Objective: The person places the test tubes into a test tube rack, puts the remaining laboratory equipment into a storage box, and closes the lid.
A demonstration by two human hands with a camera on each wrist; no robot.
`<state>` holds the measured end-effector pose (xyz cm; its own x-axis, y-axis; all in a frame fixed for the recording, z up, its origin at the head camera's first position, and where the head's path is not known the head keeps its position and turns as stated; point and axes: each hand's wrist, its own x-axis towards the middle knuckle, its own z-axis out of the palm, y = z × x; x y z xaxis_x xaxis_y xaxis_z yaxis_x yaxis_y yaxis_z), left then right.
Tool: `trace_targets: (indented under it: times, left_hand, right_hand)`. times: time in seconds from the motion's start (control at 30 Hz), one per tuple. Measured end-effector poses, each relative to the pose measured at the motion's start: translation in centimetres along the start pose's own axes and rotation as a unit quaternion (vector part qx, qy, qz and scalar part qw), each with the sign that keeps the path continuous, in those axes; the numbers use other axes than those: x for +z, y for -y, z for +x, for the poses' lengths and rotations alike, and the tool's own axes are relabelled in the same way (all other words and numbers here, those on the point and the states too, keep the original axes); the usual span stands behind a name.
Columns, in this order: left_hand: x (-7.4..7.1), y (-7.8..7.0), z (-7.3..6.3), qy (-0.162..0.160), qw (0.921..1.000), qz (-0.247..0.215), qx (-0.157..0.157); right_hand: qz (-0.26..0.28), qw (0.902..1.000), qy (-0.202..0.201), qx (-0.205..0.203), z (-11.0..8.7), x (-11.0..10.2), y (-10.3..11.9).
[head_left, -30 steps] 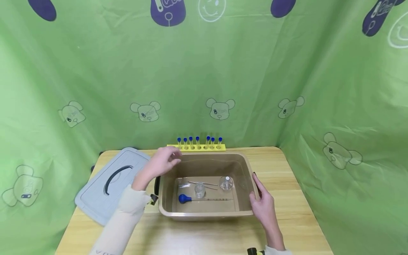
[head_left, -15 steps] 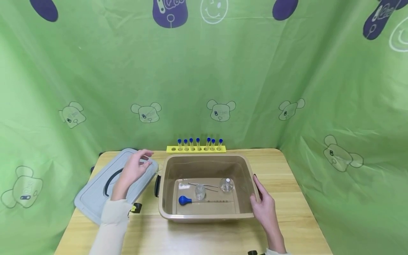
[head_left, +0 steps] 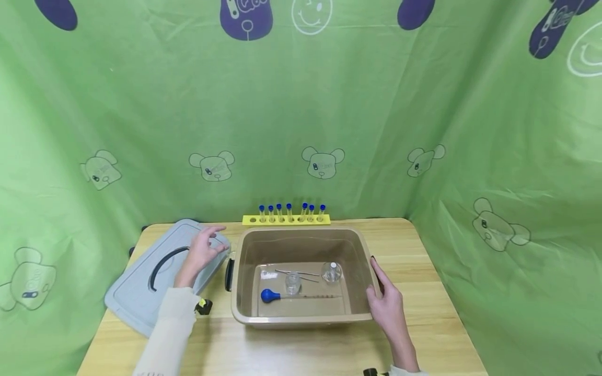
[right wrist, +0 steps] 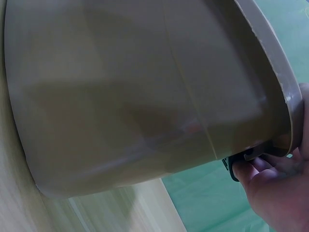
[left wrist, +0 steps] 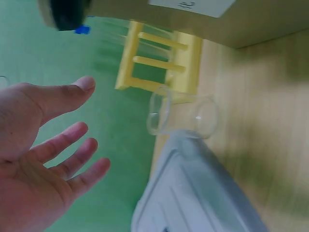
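A brown plastic storage bin [head_left: 301, 319] stands on the table, and my right hand [head_left: 388, 303] grips its right side. In the right wrist view, my right fingers [right wrist: 244, 171] curl around the black handle below the rim. Inside lie a pipette with a blue bulb [head_left: 270, 296], a small clear glass jar [head_left: 292, 283], thin rods [head_left: 301, 274] and a round clear flask with a white cap [head_left: 331, 272]. My left hand [head_left: 201, 256] hovers above the grey lid [head_left: 136, 292], fingers apart and holding nothing. Close by is a clear beaker [left wrist: 205, 118], partly hidden by the bin in the head view.
Behind the bin stands a yellow rack [head_left: 286, 220] with several blue-capped test tubes. The lid has a black handle [head_left: 162, 266] and lies on the wooden table's [head_left: 414, 250] left side. A green curtain [head_left: 282, 104] encloses the back and sides.
My left hand has moved left and back from the bin's left rim to above the grey lid. My right hand keeps its grip on the bin.
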<state>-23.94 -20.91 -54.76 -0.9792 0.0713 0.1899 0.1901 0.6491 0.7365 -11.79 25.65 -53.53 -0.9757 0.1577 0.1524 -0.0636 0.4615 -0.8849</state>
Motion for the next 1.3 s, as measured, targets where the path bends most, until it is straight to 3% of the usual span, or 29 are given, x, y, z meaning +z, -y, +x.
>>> trace_targets:
  times: [0.17,0.37,0.6,0.9,1.3]
  left_hand:
    - [1.2,0.7,0.5,0.036,0.9990,0.019,-0.015]
    - [2.6,1.5,0.7,0.058,0.9982,0.013,-0.007]
    - [3.9,2.5,0.4,0.038,0.9990,0.012,0.022]
    - [4.7,2.9,1.1,0.058,0.9971,0.043,-0.024]
    - [5.2,3.4,1.1,0.046,0.9980,0.036,-0.025]
  right_hand:
    - [0.008,1.0000,0.003,0.002,-0.1,-0.1,-0.1]
    - [0.001,1.0000,0.000,-0.003,0.0,0.0,-0.2]
    - [-0.002,1.0000,0.002,-0.008,-0.1,0.0,-0.2]
    - [0.000,0.9999,0.004,-0.011,0.1,0.0,-0.1]
    - [-0.003,0.9999,0.002,-0.010,0.1,0.0,0.1]
